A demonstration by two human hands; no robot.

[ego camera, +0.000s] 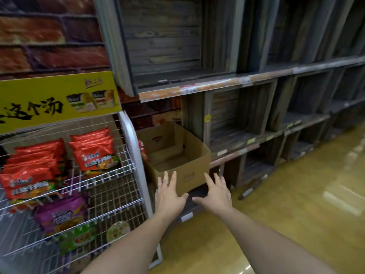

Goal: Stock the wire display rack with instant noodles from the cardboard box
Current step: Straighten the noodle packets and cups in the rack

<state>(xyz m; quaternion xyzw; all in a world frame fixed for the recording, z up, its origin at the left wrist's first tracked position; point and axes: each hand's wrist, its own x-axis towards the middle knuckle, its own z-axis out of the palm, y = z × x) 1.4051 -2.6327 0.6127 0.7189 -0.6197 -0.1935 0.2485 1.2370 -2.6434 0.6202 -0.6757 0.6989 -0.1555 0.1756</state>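
Note:
A brown cardboard box stands open on a low dark shelf, right of the white wire display rack; no noodle packs show inside it. Red noodle packs fill the rack's upper basket, with a purple pack and a green pack below. One red pack peeks between rack and box. My left hand reaches out with straight fingers at the box's near wall. Beside it, my right hand is spread flat just in front of the box's right corner. Neither holds anything.
Bare wooden shelving with price strips runs along the right toward the back. A yellow sign tops the rack. A brick-pattern wall stands behind it. Glossy yellow floor lies to the right.

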